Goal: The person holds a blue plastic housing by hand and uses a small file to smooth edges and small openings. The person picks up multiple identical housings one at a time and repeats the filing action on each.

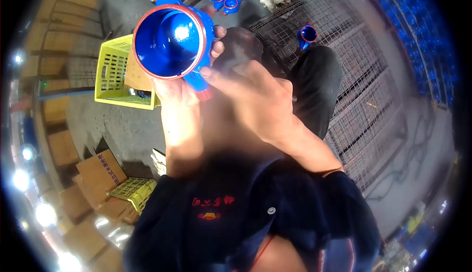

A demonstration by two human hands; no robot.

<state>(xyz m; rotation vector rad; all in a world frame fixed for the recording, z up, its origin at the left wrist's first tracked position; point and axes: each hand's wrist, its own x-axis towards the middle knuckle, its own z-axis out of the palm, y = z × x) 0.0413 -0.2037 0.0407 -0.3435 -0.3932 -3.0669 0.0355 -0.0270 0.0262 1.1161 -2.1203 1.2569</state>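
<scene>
My left hand [178, 92] holds up a blue water meter body [169, 43] from below, its fingertips wrapping round the right side. The body is a round, hollow cup with a glossy blue inside and an orange-red rim. A threaded red pipe end sticks out at its top and another at its lower right. My right hand [260, 92] is beside it, index finger stretched out to the blue neck above the lower pipe end. It grips nothing that I can see; its other fingers are partly hidden.
A yellow-green plastic crate [112, 70] with cardboard inside stands at the left. Several similar blue bodies [231, 5] lie on the floor ahead, another [308, 33] on wire mesh panels [364, 110] at the right. Cardboard boxes [101, 171] and a smaller yellow crate [135, 192] are lower left.
</scene>
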